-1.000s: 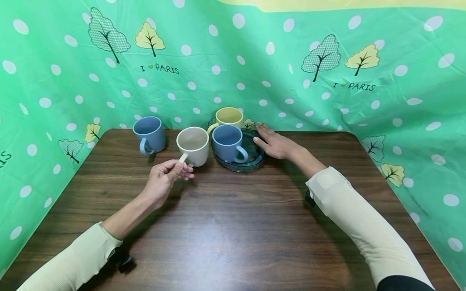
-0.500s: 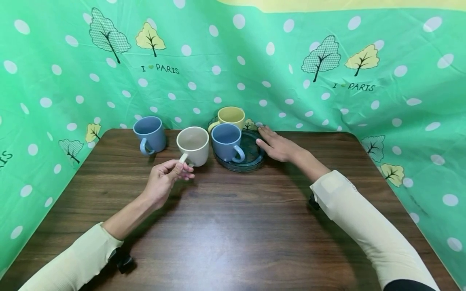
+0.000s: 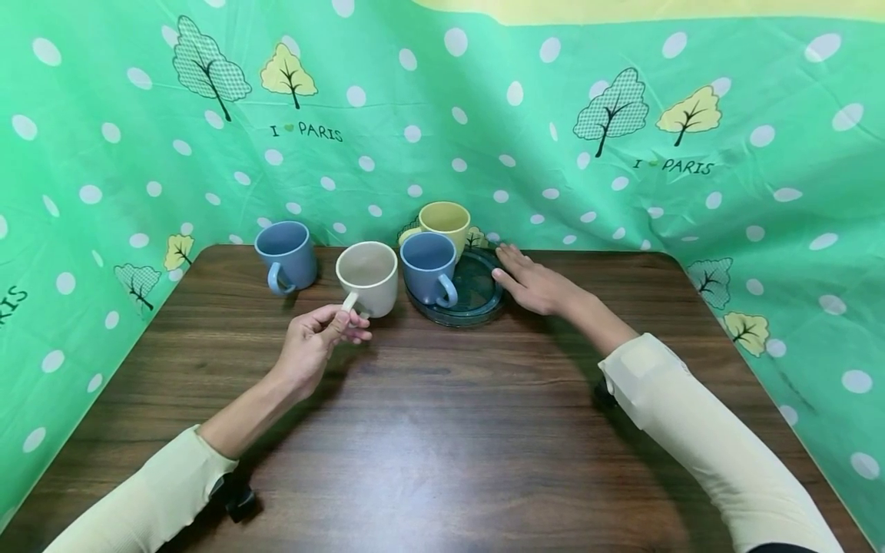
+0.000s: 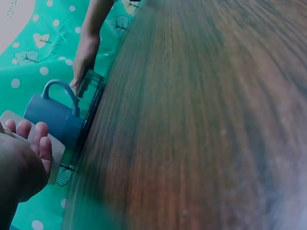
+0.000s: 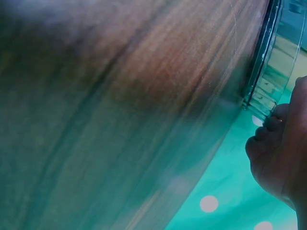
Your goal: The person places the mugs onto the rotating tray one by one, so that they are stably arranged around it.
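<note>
My left hand (image 3: 311,347) pinches the handle of an off-white mug (image 3: 368,280) between thumb and fingers. In the left wrist view, green cloth shows between this mug (image 4: 56,152) and the table, so it appears slightly raised. Just right of it stands a round see-through turntable (image 3: 477,293) with a dark bluish tint. A blue mug (image 3: 426,265) sits on its left part, handle toward the front right. Behind that is a yellow mug (image 3: 445,221), partly hidden. My right hand (image 3: 539,286) lies with extended fingers against the turntable's right rim; its fingers (image 5: 276,117) show there in the right wrist view.
Another blue mug (image 3: 286,257) stands at the table's back left, left of the off-white mug. The dark wooden table (image 3: 442,430) stretches toward me. A green dotted cloth (image 3: 484,115) hangs right behind the table's back edge.
The turntable has turned: the blue mug on it has shifted left and the yellow mug right. My right hand has moved slightly right and toward me. My left hand keeps its hold.
</note>
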### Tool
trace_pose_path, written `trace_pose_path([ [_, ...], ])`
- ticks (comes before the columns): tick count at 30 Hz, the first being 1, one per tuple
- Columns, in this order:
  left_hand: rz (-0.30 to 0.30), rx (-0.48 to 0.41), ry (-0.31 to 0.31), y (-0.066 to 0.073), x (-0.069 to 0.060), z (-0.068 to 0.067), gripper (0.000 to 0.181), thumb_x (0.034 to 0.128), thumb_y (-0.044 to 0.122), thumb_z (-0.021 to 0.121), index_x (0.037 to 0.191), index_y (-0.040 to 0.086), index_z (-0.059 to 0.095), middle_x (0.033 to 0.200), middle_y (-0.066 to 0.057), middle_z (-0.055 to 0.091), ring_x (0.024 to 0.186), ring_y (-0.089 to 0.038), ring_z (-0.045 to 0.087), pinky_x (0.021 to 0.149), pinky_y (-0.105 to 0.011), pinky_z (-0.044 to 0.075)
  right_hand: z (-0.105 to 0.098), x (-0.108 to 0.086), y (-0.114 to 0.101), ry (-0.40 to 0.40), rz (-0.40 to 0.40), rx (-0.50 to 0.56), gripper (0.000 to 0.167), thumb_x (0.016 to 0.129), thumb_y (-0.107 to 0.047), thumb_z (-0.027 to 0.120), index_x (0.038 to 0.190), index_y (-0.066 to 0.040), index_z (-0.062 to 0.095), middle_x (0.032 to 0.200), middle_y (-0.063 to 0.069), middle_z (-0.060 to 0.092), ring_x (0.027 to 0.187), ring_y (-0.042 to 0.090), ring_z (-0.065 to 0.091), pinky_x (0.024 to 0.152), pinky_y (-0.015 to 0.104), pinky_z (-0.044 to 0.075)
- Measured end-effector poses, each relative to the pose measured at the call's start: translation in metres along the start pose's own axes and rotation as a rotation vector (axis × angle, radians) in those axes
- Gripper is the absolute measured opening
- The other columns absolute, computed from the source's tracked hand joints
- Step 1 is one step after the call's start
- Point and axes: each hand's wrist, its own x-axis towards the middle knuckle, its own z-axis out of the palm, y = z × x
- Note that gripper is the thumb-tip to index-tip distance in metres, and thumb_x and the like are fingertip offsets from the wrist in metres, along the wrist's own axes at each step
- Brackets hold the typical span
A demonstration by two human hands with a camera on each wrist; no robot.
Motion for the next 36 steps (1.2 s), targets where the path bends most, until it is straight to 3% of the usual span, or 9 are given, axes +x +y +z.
trace_pose_path([
  [16, 0.004, 0.001, 0.004, -0.003, 0.001, 0.002, 0.026, 0.1188, 0.01, 0.056, 0.104, 0.011, 0.078, 0.101, 0.002, 0.086, 0.09, -0.013, 0.084, 0.089, -0.033, 0.069, 0.002, -0.015, -0.003, 0.0, -0.004, 0.029, 0.075, 0.125, -0.051, 0.024, 0.181, -0.003, 0.01, 0.19, 0.022, 0.004, 0.178, 0.044, 0.002, 0.145, 0.064, 0.012],
  [23, 0.015, 0.003, 0.01, -0.001, 0.001, 0.004, 0.025, 0.1185, 0.008, 0.056, 0.107, 0.003, 0.077, 0.101, 0.001, 0.086, 0.088, -0.014, 0.084, 0.087, -0.031, 0.069, 0.002, -0.021, -0.003, -0.002, 0.007, 0.03, 0.077, 0.124, -0.055, 0.024, 0.181, -0.004, 0.01, 0.191, 0.021, 0.004, 0.178, 0.042, 0.002, 0.145, 0.064, 0.012],
  [36, 0.024, 0.014, 0.038, 0.004, -0.004, 0.01, 0.026, 0.1179, 0.007, 0.057, 0.105, 0.01, 0.079, 0.099, 0.004, 0.086, 0.087, -0.012, 0.084, 0.085, -0.029, 0.068, 0.003, -0.029, -0.007, -0.007, 0.018, 0.022, 0.077, 0.124, -0.055, 0.023, 0.181, -0.004, 0.01, 0.191, 0.02, 0.004, 0.178, 0.042, 0.002, 0.145, 0.063, 0.013],
])
